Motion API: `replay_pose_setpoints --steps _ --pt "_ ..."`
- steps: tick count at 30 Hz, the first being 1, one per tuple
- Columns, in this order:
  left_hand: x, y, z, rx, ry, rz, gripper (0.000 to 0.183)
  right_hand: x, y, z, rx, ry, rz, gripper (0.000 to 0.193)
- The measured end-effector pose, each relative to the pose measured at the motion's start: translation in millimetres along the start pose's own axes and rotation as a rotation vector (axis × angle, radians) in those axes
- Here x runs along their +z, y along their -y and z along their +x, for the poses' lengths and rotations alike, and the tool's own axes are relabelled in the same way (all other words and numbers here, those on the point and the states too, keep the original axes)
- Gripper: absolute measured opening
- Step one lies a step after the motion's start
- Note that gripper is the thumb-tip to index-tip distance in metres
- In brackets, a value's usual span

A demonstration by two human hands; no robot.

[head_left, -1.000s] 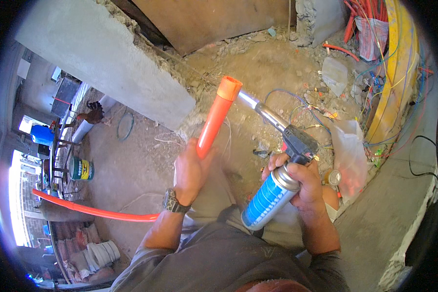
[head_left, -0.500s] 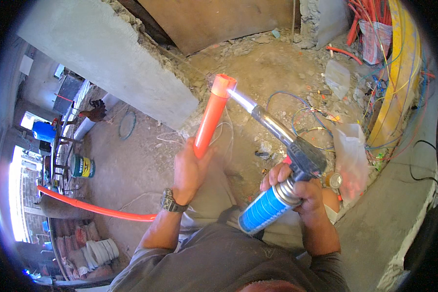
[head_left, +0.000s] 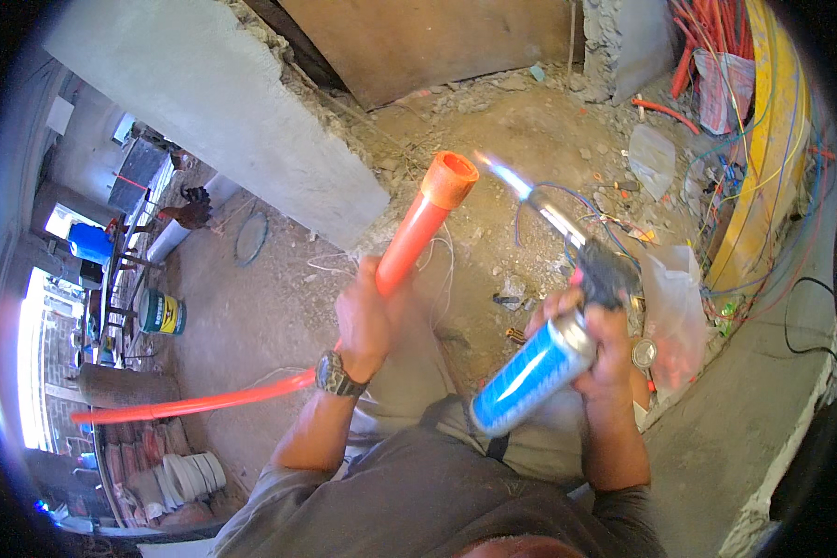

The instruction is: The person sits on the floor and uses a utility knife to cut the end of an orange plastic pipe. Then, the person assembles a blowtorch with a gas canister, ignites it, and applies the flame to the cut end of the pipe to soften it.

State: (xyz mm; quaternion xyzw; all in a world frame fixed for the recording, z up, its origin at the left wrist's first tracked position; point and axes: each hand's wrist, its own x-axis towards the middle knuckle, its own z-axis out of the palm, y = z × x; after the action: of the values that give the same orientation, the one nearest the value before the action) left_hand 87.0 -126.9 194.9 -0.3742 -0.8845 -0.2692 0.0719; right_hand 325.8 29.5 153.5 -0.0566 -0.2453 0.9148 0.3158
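Orange conduit pipe (head_left: 417, 237) stands tilted up in front of the person, its flared end just beside the lit flame of the blowtorch (head_left: 567, 279). Heating looks underway; the flared mouth holds its round shape, so softening seems unfinished. Left hand (head_left: 367, 316) wraps its fingers tight around the pipe. Right hand (head_left: 600, 339) clenches the torch's blue gas canister (head_left: 525, 372) near the trigger.

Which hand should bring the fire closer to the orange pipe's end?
Probably the right hand. It grips the blue gas torch, whose flame already points beside the flared end of the orange pipe. The left hand is busy holding that pipe.
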Motion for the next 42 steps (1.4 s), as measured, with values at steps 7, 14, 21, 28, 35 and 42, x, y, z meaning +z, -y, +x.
replay_pose_setpoints --steps 7,14,21,28,35,42 --pt "-11 29 25 -0.088 -0.107 -0.096 0.037 -3 11 -11 0.055 0.156 -0.047 0.041" --pt "-7 46 17 -0.046 -0.090 -0.063 0.036 -1 19 2 0.150 0.128 -0.160 0.041" --pt "10 72 16 0.029 -0.062 -0.053 0.032 -13 8 -4 0.165 0.412 0.107 0.041" --pt "21 82 10 0.116 -0.058 -0.026 0.030 -18 18 -3 0.164 0.365 -0.023 0.042" --pt "-2 64 16 -0.102 0.041 -0.041 0.031 -17 22 9 0.109 0.006 -0.220 0.041" --pt "-20 50 9 0.022 -0.025 -0.034 0.028 -14 0 4 0.189 0.430 -0.011 0.046"
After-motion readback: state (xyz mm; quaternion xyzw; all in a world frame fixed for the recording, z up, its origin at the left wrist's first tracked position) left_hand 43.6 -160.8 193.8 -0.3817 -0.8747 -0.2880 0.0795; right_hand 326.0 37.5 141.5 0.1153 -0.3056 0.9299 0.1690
